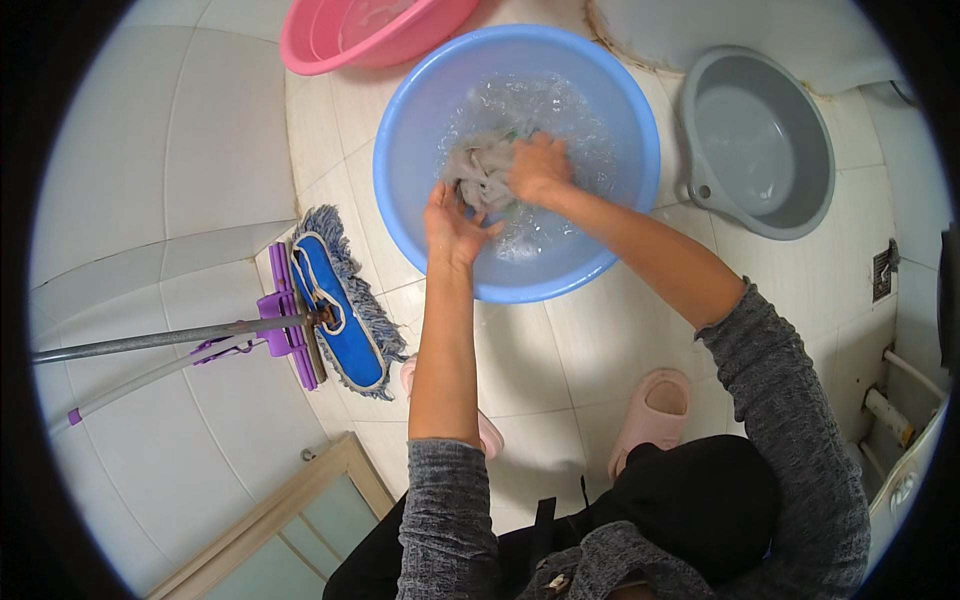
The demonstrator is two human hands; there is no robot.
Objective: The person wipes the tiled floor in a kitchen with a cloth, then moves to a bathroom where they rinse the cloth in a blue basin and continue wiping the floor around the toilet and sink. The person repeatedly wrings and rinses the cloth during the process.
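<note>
A large blue plastic basin (517, 292) holds sudsy water and a wet, bunched grey cloth (482, 169). My left hand (455, 225) is at the cloth's lower left edge, palm turned up, fingers spread, with its fingertips near or against the fabric. On the cloth's right side, my right hand (540, 169) has its fingers bent down onto the fabric; it is slightly blurred, and its fingertips are partly hidden. A small green patch shows beside the cloth near the right fingers.
Right of the blue basin lies a grey plastic basin (750, 142); a pink basin (315, 45) stands at the upper left. A blue flat mop (341, 311) and a purple sponge mop (281, 322) lean at left. A wooden-framed door (337, 465) is at lower left, a floor drain (882, 275) at right.
</note>
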